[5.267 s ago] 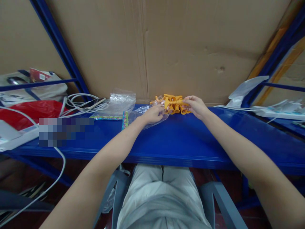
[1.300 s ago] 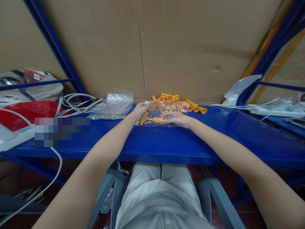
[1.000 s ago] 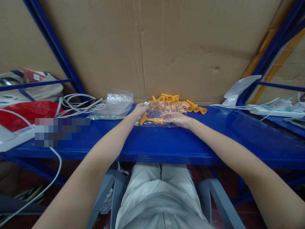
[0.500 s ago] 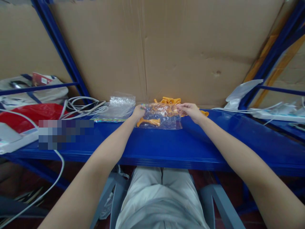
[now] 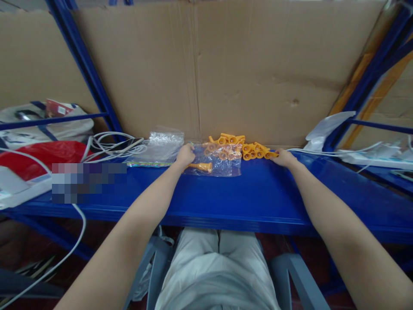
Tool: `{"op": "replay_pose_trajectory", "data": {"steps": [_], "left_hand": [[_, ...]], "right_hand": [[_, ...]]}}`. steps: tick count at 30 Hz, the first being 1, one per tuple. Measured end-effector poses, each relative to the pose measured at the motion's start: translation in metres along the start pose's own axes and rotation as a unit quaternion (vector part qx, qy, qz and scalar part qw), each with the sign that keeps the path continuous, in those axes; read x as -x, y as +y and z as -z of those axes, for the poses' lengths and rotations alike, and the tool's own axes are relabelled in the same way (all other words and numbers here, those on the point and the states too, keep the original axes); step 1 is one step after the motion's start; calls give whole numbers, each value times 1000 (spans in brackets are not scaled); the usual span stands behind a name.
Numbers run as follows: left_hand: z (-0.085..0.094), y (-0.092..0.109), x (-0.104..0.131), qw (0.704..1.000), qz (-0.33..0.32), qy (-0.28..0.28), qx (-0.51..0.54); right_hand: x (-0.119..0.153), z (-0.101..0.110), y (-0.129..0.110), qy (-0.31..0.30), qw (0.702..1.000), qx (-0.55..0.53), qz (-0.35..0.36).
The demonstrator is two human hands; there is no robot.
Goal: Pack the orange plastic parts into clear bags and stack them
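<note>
My left hand [image 5: 185, 156] is closed on the left end of a clear plastic bag [image 5: 227, 168], which lies on the blue table. One orange horn-shaped piece [image 5: 202, 166] shows inside the bag, its narrow end toward my left hand. Several more orange pieces [image 5: 254, 150] are piled against the cardboard, some behind or under the bag's film. At the right end of the pile my right hand [image 5: 284, 157] has its fingertips closed on one orange piece [image 5: 270, 155].
Left of my left hand lie clear plastic bags [image 5: 161, 144] with a colourful strip, white cables [image 5: 112, 146] and a red bag [image 5: 58, 157]. A cardboard sheet [image 5: 241, 77] stands behind the table [image 5: 226, 202]. White plastic [image 5: 325, 129] is at the right post.
My right hand has left the bag's right side and moved right to an orange piece at the pile's end. My left hand and the bag have shifted slightly left.
</note>
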State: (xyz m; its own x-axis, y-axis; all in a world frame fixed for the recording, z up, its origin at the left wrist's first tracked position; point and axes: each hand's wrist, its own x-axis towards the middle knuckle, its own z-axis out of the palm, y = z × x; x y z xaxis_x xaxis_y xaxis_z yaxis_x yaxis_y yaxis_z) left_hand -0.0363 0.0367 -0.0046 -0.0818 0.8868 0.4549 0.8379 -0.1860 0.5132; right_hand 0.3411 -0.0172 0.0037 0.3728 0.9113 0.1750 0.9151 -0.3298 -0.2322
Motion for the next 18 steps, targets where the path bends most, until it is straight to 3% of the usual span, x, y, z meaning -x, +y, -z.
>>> {"op": "replay_pose_trajectory", "data": {"steps": [4,7,10,14,18], "left_hand": [[2,3,0,1000,9,-20,-14],[4,6,1,999,28,-32,-22],[5,8,2,998,46,-34,-20],[6,9,3,998,48,-40,-9],[8,10,5,998,47,-41,0]], "right_hand": [[-6,-3,6,23,1000,-6,1],[-10,-2,10,60,995,-77,-26],[-13,2,13,152,973,-170,-44],[-13,11,10,309,923,-229,5],[-7,21,-2,363,888,-278,54]]}}
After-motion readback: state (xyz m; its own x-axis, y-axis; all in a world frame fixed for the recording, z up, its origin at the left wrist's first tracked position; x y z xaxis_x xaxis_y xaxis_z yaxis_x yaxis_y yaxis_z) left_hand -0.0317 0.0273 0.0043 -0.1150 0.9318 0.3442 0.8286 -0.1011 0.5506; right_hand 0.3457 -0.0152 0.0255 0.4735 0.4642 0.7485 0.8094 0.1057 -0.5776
